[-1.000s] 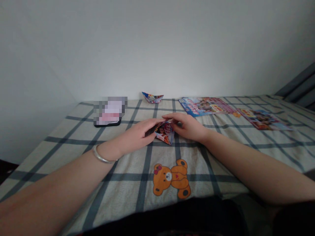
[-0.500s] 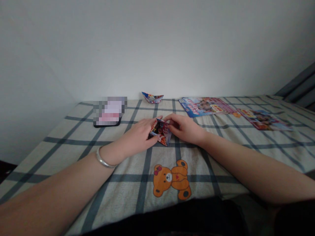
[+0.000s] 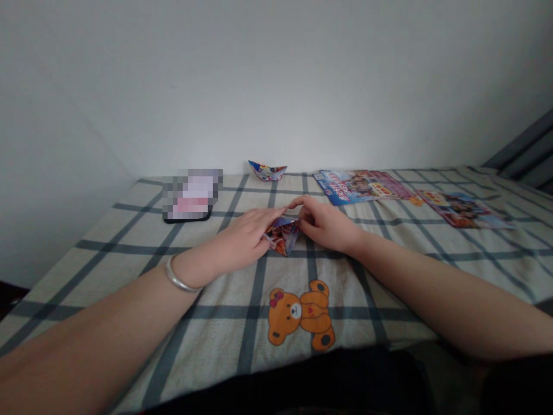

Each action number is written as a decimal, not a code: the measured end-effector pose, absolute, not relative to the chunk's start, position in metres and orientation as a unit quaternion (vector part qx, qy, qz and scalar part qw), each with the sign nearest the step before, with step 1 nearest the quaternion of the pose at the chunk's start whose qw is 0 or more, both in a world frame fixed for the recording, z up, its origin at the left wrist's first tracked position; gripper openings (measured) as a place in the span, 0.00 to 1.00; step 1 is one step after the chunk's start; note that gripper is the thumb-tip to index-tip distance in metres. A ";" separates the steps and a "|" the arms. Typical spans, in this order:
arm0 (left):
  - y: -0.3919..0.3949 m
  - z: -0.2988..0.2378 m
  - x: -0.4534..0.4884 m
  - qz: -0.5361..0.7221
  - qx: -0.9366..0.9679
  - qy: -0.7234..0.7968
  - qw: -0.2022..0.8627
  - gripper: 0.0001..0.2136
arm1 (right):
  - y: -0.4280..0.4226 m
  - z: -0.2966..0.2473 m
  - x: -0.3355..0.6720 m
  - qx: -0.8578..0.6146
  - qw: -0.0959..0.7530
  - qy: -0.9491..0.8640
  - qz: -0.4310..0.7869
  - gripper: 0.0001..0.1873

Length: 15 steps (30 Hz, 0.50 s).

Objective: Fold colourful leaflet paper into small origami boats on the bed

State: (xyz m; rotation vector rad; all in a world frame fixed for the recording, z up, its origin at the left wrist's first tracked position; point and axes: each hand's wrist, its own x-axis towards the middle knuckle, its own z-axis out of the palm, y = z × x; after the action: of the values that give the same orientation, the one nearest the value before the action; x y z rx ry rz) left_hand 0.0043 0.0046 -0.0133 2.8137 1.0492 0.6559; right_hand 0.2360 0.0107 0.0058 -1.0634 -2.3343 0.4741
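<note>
A small folded piece of colourful printed paper (image 3: 283, 236) lies on the checked bed sheet (image 3: 129, 248) between my two hands. My left hand (image 3: 246, 233), with a silver bangle on its wrist, has its fingers closed on the paper's left side. My right hand (image 3: 322, 222) pinches the paper's upper right edge with thumb and fingers. Both hands meet at the paper's top. Much of the paper is hidden under the fingers.
A finished paper boat (image 3: 267, 170) sits by the white wall. A dark phone (image 3: 190, 202) lies at the back left. Two printed leaflets (image 3: 360, 185) (image 3: 464, 210) lie at the back right. An orange bear print (image 3: 301, 314) marks the sheet near me.
The paper has been folded flatter and narrower between my hands. My fingertips have come together above it; both arms have stayed in place.
</note>
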 end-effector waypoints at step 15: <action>0.005 -0.009 0.004 0.162 0.923 0.349 0.020 0.28 | 0.014 0.007 0.235 -0.464 0.206 -0.858 0.076 0.06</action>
State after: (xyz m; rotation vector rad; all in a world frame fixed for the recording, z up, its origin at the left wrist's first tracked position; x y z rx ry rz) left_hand 0.0045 0.0051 -0.0093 2.8622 1.0827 0.5029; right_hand 0.2348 0.0135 0.0068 -1.2929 -2.3923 0.2109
